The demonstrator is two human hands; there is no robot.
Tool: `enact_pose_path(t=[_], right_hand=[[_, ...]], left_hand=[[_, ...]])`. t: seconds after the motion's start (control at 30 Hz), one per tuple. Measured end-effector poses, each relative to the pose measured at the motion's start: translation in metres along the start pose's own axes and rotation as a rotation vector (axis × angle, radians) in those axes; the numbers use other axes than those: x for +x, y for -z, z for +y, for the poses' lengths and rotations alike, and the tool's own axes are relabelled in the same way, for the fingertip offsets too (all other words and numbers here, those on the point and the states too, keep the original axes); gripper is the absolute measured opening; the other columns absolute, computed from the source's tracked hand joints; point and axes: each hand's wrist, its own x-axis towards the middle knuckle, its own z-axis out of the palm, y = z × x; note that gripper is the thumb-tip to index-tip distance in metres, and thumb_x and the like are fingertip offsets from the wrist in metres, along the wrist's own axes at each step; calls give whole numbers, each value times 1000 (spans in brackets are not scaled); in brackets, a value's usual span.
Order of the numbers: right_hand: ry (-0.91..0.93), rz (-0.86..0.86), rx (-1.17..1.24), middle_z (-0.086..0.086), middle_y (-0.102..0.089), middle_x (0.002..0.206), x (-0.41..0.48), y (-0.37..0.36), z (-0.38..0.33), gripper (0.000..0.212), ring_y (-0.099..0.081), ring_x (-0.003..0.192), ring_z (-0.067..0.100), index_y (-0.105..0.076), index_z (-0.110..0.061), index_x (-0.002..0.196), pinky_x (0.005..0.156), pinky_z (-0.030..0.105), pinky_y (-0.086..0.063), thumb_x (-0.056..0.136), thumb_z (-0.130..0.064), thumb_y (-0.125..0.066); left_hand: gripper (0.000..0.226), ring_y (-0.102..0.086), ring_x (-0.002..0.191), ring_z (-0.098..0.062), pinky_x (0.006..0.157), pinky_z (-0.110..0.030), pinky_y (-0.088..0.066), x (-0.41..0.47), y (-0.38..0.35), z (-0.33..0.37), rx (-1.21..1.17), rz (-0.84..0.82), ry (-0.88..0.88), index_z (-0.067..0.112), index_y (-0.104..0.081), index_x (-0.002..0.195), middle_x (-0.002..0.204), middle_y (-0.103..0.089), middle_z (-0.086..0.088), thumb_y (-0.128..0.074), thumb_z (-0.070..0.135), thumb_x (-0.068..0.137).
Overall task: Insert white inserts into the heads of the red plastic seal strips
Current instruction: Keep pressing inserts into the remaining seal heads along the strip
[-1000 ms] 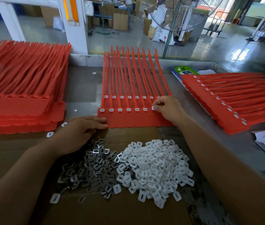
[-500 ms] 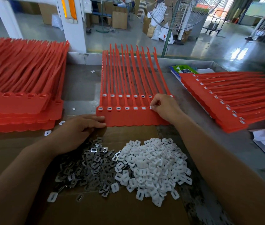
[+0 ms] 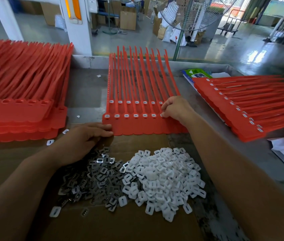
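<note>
Right hand (image 3: pixel 174 108), at 1 o'clock, has its grip pinched on an insert (image 3: pixel 162 115), seating it in the end head of the strips (image 3: pixel 137 126). Left hand (image 3: pixel 85 138), grip wide, pins their corner against sliding.

Single head-worn wide-angle view, facing forward and down over a work table (image 3: pixel 85 91).
The camera sits close above the table. The left hand (image 3: pixel 83 141) and right hand (image 3: pixel 176 108) reach in from the bottom corners to mid-frame, and the factory floor (image 3: pixel 224 49) lies beyond at the top.
</note>
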Motion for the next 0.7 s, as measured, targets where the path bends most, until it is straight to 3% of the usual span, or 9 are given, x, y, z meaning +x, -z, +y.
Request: enact_pose_path(t=[0.17, 0.3, 0.43, 0.53, 0.63, 0.7], right_hand=[[6, 5, -6, 6, -62, 118, 1, -2, 1, 23, -53, 113, 20, -60, -25, 71, 82, 27, -36, 73, -6, -73], [45, 62, 1, 3, -64, 108, 0, -5, 8, 26, -54, 96, 13, -54, -26, 65, 77, 25, -39, 75, -10, -72], [134, 108, 3, -7, -59, 85, -7, -8, 15, 16, -55, 86, 10, -57, -23, 76, 67, 19, -40, 81, -11, -67], [172, 69, 62, -4, -59, 90, -16, -2, 18, 11, -54, 88, 9, -61, -21, 88, 72, 19, -40, 85, -10, -61], [219, 21, 80, -10, -57, 86, -30, 7, 19, 11, -52, 81, 2, -65, -18, 95, 66, 11, -37, 86, -12, -60], [259, -17, 82, -13, -58, 81, -43, 14, 22, 9, -54, 78, 0, -65, -19, 89, 69, 12, -40, 85, -11, -62]], left_hand=[[45, -36, 122, 3, 91, 7, -15, 1, 0, -1, -4, -5, 2, 20, -61, 116, 125, -44, 20, -48, -9, 85], [47, -36, 121, 4, 91, 6, -17, 1, 0, -1, -10, -8, 6, 23, -61, 116, 125, -44, 22, -48, -10, 85], [46, -36, 122, 4, 96, 0, -17, 1, 0, -2, -6, -5, -1, 24, -61, 115, 125, -44, 23, -48, -9, 85], [45, -37, 123, 3, 101, -9, -20, 1, 0, -2, -5, -4, -2, 24, -62, 115, 125, -44, 22, -48, -8, 86], [45, -35, 122, 5, 95, 1, -16, 2, 0, -2, 8, -2, -12, 25, -61, 115, 124, -43, 23, -48, -7, 86], [44, -36, 122, 4, 92, 5, -16, 2, 0, -2, 15, -4, -11, 24, -61, 116, 125, -44, 22, -48, -7, 86]])
